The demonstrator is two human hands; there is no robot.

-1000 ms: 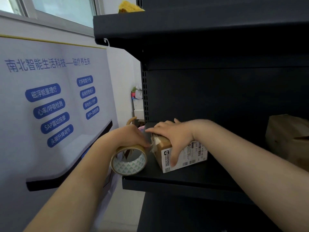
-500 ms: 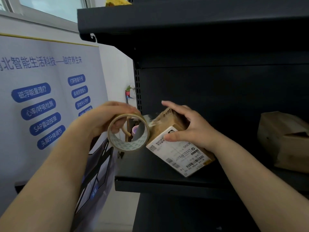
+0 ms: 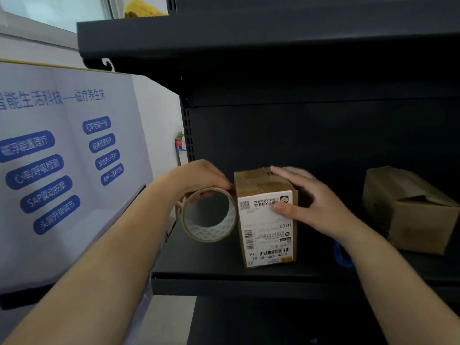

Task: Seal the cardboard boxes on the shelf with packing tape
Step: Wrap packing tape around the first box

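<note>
Now the small cardboard box [image 3: 266, 215] sits flat on the shelf [image 3: 224, 275] again, label side toward the camera; half a second ago it was tipped up in the air. Likely means one taped face is done and the next strip is being lined up. Right hand [image 3: 311, 202] steadies it, thumb pressed on the label, fingers lying fairly straight over the top and far side. Left hand [image 3: 199, 180] grips the tape roll [image 3: 207, 215], fingers curled over its rim, roll touching the box's left edge. Tape already shows on the top flaps. Second box [image 3: 408, 210] stands well apart to the right, flap looks loose, contents not visible. Neither box shows what is inside.
</note>
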